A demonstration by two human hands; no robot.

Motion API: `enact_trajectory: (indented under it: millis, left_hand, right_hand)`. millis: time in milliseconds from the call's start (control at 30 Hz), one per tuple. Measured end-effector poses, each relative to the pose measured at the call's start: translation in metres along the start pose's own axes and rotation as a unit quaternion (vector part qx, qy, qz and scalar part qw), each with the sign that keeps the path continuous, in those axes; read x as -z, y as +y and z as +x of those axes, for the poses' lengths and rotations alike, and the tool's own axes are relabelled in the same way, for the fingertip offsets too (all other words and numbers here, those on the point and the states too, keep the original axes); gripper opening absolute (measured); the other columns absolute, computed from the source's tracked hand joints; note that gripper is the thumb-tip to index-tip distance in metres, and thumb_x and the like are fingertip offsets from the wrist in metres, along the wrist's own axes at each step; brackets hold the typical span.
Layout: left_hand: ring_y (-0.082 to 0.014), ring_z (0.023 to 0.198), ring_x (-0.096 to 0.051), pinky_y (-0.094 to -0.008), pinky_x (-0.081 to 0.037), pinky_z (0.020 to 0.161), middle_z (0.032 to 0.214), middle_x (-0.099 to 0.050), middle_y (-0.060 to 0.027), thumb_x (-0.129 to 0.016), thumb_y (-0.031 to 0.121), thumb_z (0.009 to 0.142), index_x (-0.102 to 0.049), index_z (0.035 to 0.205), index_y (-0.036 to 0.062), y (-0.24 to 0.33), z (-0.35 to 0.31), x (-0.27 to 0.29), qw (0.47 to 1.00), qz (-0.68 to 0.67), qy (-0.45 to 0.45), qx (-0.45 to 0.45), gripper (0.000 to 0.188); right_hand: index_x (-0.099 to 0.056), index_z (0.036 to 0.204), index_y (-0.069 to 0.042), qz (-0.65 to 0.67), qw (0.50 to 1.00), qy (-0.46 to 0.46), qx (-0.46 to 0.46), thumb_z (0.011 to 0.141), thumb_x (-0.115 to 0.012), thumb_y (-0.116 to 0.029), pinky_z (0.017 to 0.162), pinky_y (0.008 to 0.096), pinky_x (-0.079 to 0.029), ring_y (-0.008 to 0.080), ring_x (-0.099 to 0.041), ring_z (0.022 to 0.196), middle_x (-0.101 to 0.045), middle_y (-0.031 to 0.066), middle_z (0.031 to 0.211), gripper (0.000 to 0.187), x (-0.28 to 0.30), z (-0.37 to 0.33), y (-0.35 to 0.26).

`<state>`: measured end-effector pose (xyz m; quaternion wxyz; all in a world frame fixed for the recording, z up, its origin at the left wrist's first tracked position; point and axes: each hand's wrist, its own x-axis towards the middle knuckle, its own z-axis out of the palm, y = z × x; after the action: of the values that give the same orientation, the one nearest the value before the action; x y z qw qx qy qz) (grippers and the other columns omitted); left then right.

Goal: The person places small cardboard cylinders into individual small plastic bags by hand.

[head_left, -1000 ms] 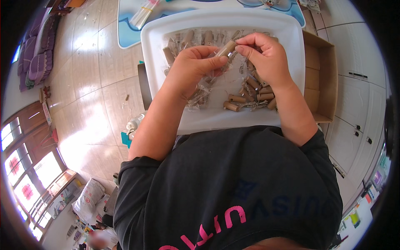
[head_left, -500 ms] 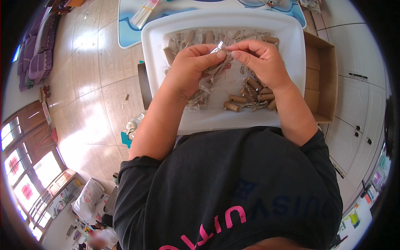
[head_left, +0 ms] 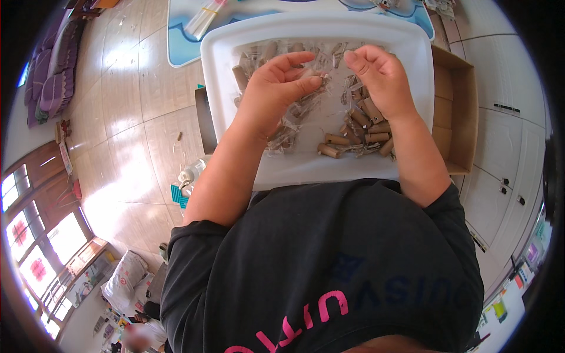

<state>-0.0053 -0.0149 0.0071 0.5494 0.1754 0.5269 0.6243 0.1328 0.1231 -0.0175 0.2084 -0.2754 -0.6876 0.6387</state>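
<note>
A white plastic tub (head_left: 207,65) lies before me, holding many short brown cylinders with thin wire strands. My left hand (head_left: 276,88) is over its left half, thumb and index finger spread apart; clear plastic shows around and below the fingers. Opposite it, my right hand (head_left: 382,79) has its fingers curled and the thumb close to the index finger; I cannot make out what they hold, if anything. Just below the right hand, a brown cylinder (head_left: 371,110) tops a pile of unwrapped ones. Clear plastic bags (head_left: 282,138) with wires and cylinders fill the left side.
An open cardboard box (head_left: 462,117) stands against the tub's right side. Beyond the tub is a blue-and-white table (head_left: 176,47) bearing a clear plastic packet (head_left: 203,20). A white bottle (head_left: 191,172) and a teal piece (head_left: 178,196) are at the left. White cabinets (head_left: 500,141) line the right.
My hands, together over a clear bag half a second ago, have drawn apart. The right one moved slightly right, and a brown cylinder with wires now shows below it on the pile.
</note>
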Motion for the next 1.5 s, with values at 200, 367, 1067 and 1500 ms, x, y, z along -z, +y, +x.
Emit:
enact_trajectory:
  millis: [200, 367, 1067, 1500]
  left_hand:
    - [-0.0138, 0.086, -0.06, -0.0245, -0.048, 0.076, 0.097, -0.063, -0.013, -0.066, 0.005, 0.078, -0.048, 0.117, -0.0042, -0.001, 0.0, 0.002, 0.998, 0.068, -0.006, -0.004, 0.043]
    - [-0.0136, 0.086, -0.06, -0.0241, -0.047, 0.078, 0.095, -0.063, -0.0105, -0.065, 0.007, 0.08, -0.049, 0.117, -0.0042, -0.001, 0.001, 0.005, 0.999, 0.018, -0.027, 0.003, 0.042]
    - [-0.0099, 0.072, -0.057, -0.0225, -0.045, 0.063, 0.086, -0.064, -0.004, -0.06, 0.012, 0.084, -0.061, 0.103, 0.0001, -0.009, 0.007, 0.013, 0.999, -0.008, 0.031, 0.006, 0.022]
    - [-0.0068, 0.074, -0.058, -0.0191, -0.046, 0.065, 0.085, -0.065, -0.0058, -0.059, 0.004, 0.084, -0.062, 0.095, -0.0036, -0.015, 0.0, -0.016, 0.991, 0.08, 0.08, -0.076, 0.014]
  right_hand:
    - [-0.06, 0.088, -0.004, -0.041, 0.998, -0.018, -0.046, 0.083, -0.061, -0.011, 0.055, 0.0162, -0.032, 0.0004, -0.041, 0.062, -0.05, -0.0071, 0.068, 0.009, 0.0, -0.002, -0.002]
    - [-0.059, 0.092, -0.004, -0.036, 0.994, -0.033, 0.095, 0.082, -0.059, -0.006, 0.054, 0.0177, -0.032, 0.0012, -0.039, 0.06, -0.045, -0.0084, 0.065, 0.011, 0.004, -0.009, -0.017]
    - [-0.065, 0.091, -0.001, -0.054, 0.993, -0.096, 0.048, 0.08, -0.064, -0.006, 0.059, 0.0189, -0.042, 0.0042, -0.052, 0.067, -0.062, -0.0005, 0.076, 0.012, -0.012, -0.007, -0.006]
    - [-0.066, 0.084, -0.003, -0.168, 0.964, 0.055, 0.197, 0.076, -0.068, -0.011, 0.052, 0.0246, -0.039, 0.0122, -0.049, 0.056, -0.054, 0.0036, 0.064, 0.012, -0.023, -0.002, -0.007]
